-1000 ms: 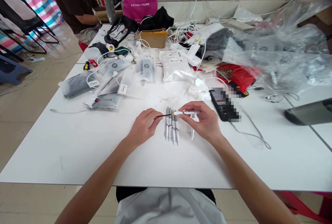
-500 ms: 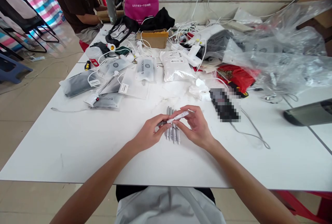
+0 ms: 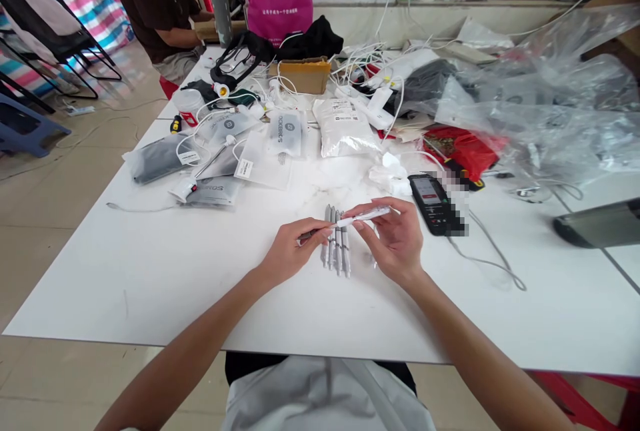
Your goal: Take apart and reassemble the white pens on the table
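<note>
My left hand (image 3: 293, 251) pinches the dark grey end of a pen (image 3: 309, 234) between thumb and fingers. On the other side, my right hand (image 3: 393, 238) grips the pen's white barrel (image 3: 374, 213). A narrow stretch shows between the two hands, and whether the pen's parts are joined there I cannot tell. Beneath and between my hands, several grey-and-white pens (image 3: 335, 251) lie side by side on the white table (image 3: 225, 311). A small clear piece, too indistinct to name, is by my right wrist.
Right of my hands lies a black handheld device (image 3: 431, 201) with a cable. Packaged pouches (image 3: 213, 191), a white plastic parcel (image 3: 345, 131), cables and a small cardboard box (image 3: 303, 76) crowd the back. A tumbler (image 3: 597, 224) lies at the right. A person (image 3: 150, 11) sits at the far left.
My right hand has moved right, away from my left, with the white barrel. More of the pen now shows between my hands. The whole view has shifted slightly.
</note>
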`<state>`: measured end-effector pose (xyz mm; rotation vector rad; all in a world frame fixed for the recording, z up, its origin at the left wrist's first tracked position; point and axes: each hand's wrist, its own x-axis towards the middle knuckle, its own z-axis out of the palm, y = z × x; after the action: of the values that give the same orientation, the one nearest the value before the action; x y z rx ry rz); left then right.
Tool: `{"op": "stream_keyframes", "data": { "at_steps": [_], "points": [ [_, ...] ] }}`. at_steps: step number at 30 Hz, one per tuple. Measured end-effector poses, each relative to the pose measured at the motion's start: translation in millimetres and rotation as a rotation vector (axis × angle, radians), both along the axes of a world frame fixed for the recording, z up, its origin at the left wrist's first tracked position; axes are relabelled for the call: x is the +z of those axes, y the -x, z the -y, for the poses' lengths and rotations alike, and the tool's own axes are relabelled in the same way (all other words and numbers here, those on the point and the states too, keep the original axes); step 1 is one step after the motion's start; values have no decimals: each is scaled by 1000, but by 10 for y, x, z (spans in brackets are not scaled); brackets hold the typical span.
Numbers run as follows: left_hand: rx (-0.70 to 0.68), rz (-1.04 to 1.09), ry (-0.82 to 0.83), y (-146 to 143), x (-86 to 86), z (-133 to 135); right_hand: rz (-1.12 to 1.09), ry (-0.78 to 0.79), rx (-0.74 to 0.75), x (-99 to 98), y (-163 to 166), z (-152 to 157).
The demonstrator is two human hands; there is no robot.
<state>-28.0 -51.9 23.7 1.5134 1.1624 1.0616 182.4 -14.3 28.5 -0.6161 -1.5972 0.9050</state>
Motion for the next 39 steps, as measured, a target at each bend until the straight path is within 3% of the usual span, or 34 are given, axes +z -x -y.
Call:
{"op": "stream_keyframes", "data": {
  "at_steps": [18,27,32,39],
  "points": [
    [-34,11,41,-6,-36,19,83,-112,36,-51,-38,-28],
    [-47,49,139,-2,-4,27,198,-156,49,-64,-73,1],
    [-49,147,238,-1,22,32,136,-175,43,-26,-66,-16],
    [-37,161,244,-3,48,27,10,-102,-12,60,-33,10]
  ]
}}
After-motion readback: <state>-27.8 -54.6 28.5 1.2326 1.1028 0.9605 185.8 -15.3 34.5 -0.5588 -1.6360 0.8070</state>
